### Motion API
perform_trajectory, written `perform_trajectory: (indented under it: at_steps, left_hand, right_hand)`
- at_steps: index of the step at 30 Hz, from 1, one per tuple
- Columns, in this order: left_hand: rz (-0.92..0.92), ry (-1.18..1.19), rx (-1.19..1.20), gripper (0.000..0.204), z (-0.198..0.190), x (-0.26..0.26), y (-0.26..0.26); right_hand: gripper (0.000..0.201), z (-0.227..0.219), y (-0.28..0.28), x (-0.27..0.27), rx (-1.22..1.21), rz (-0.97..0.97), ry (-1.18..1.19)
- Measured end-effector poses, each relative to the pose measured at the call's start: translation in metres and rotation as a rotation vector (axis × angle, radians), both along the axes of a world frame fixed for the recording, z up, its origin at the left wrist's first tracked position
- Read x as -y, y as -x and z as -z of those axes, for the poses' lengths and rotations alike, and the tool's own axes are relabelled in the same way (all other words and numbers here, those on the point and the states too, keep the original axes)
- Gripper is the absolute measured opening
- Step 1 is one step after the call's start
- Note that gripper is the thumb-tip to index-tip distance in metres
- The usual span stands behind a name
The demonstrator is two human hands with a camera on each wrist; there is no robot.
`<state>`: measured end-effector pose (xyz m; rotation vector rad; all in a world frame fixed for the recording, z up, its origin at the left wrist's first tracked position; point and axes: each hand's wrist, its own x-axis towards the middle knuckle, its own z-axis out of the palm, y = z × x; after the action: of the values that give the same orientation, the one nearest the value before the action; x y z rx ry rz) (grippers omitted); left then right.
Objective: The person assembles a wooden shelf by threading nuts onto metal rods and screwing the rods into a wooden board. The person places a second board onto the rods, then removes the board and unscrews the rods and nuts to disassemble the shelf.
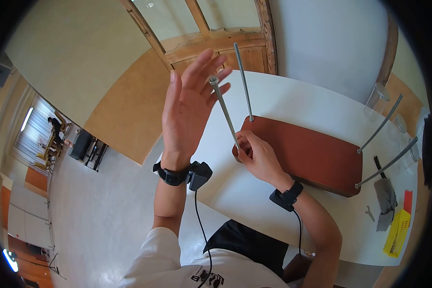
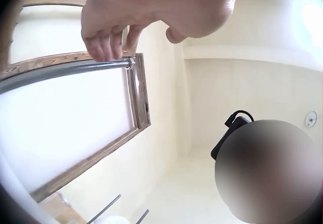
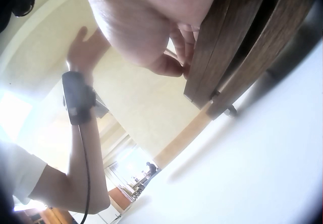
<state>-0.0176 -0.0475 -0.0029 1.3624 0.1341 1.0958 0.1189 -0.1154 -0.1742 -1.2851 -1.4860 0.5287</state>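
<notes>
A reddish-brown board (image 1: pixel 302 149) lies on the white table, with metal rods standing up from its corners. At its near-left corner my right hand (image 1: pixel 260 161) pinches the foot of one rod (image 1: pixel 227 115) with thumb and fingers. That rod leans a little and carries a nut (image 1: pixel 213 80) at its top. My left hand (image 1: pixel 189 105) is raised beside the rod's top, palm turned in, fingers loosely spread. In the left wrist view, its fingertips overlap the rod (image 2: pixel 65 73) near the nut end. The right wrist view shows the board's dark wooden edge (image 3: pixel 217 47) beside my fingers.
Three other rods rise from the board, including one at the far-left corner (image 1: pixel 243 79). On the table's right lie a small wrench (image 1: pixel 370 213), a grey cloth (image 1: pixel 385 197) and a yellow basket (image 1: pixel 397 233). Clear jars (image 1: pixel 380 93) stand along the far right edge.
</notes>
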Motion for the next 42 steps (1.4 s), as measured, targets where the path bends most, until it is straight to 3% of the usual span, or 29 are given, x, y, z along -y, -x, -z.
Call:
perform_trajectory:
  at_steps: [5, 9, 11, 12, 14, 15, 18, 21, 28, 30, 37, 39, 42]
  left_hand:
    - [0.136, -0.053, -0.052, 0.072, 0.002, -0.014, 0.015]
    - [-0.056, -0.047, -0.035, 0.065, 0.015, -0.036, 0.031]
    - [0.507, 0.015, 0.301, 0.063, 0.034, -0.077, 0.045]
    - [0.506, 0.014, 0.302, 0.063, 0.028, -0.065, 0.041]
    - [-0.259, -0.107, -0.053, 0.066, 0.007, -0.026, 0.02]
    - [-0.262, -0.108, -0.051, 0.066, 0.002, -0.019, 0.013]
    - [-0.01, -0.111, -0.147, 0.07, -0.005, -0.008, 0.003]
    - [0.076, -0.126, -0.151, 0.069, -0.001, -0.012, 0.01]
    - [-0.054, -0.135, -0.132, 0.061, 0.007, -0.024, 0.02]
    - [-0.175, -0.134, -0.165, 0.062, 0.011, -0.031, 0.022]
    - [-0.08, -0.12, -0.135, 0.063, -0.008, -0.007, -0.001]
    - [0.1, -0.127, -0.219, 0.062, -0.007, -0.012, 0.005]
    - [0.078, -0.144, -0.215, 0.062, 0.0, -0.025, 0.015]
  right_hand:
    - [0.033, 0.003, -0.001, -0.001, 0.007, 0.011, -0.013]
    - [0.032, 0.006, -0.002, -0.001, 0.0, 0.01, -0.049]
    - [0.032, 0.004, -0.001, -0.001, 0.005, 0.007, -0.049]
    - [0.032, 0.003, -0.001, 0.0, 0.006, 0.007, -0.037]
    - [0.032, 0.002, -0.001, 0.001, 0.01, 0.005, -0.026]
    - [0.032, 0.001, -0.001, 0.001, 0.004, 0.003, -0.007]
    - [0.032, 0.0, 0.0, 0.001, -0.003, 0.0, 0.004]
    - [0.032, 0.001, -0.001, 0.0, -0.002, 0.01, -0.008]
    - [0.033, 0.003, -0.001, -0.001, 0.004, 0.008, -0.034]
    - [0.033, 0.004, -0.001, 0.0, 0.006, 0.013, -0.038]
    - [0.032, 0.003, -0.001, -0.001, -0.016, -0.008, -0.008]
    - [0.032, 0.001, -0.001, 0.0, -0.007, 0.001, -0.013]
    - [0.032, 0.0, -0.001, 0.002, -0.001, 0.008, -0.011]
